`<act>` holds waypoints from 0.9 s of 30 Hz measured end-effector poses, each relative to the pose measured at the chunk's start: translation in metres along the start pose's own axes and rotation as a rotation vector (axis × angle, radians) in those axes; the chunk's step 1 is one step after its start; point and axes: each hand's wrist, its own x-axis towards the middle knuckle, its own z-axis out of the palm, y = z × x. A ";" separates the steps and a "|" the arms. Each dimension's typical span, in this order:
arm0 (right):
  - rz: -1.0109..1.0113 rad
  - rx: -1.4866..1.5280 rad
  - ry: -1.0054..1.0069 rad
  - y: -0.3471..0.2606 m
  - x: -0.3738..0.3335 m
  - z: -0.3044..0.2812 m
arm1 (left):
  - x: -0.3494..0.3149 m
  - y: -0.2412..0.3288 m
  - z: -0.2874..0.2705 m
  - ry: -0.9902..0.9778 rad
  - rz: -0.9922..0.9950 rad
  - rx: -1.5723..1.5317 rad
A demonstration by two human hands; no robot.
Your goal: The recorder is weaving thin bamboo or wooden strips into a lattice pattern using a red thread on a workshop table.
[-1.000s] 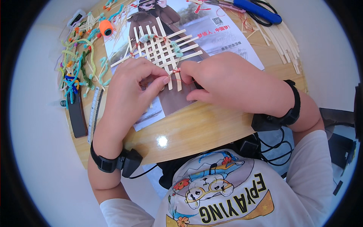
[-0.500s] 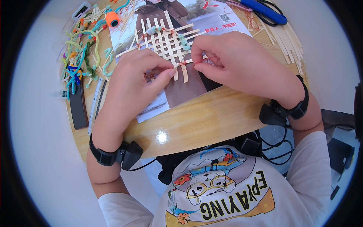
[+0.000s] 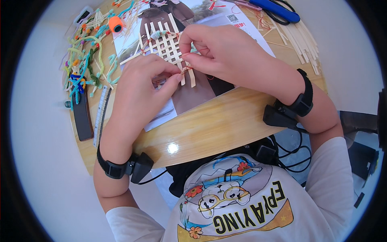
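A lattice of pale flat wooden strips, woven over and under, lies on a printed picture sheet. Bits of red thread and fuzzy pale-blue yarn are tied around its edges. My left hand pinches the near end of the lattice between thumb and forefinger, by a red tie. Over the lattice's right side, my right hand is closed, a thin red thread between its fingertips. The right hand hides part of the strips.
Colourful fuzzy yarn pieces crowd the table's left side, near an orange spool, a dark bar and a ruler. At the far right lie loose wooden strips and a blue-handled tool.
My right hand has moved left and slightly away from me, from beside the lattice to over its right part. The left hand keeps its pinch at the near end.
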 end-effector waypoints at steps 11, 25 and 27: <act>0.059 0.149 -0.049 0.002 0.002 0.004 | 0.003 0.001 0.001 0.108 0.087 -0.166; 0.214 0.497 -0.089 0.013 0.016 -0.037 | 0.003 -0.003 0.006 0.026 -0.267 -0.407; 0.420 0.570 -0.162 0.020 0.014 -0.054 | 0.002 -0.004 0.005 0.013 -0.294 -0.455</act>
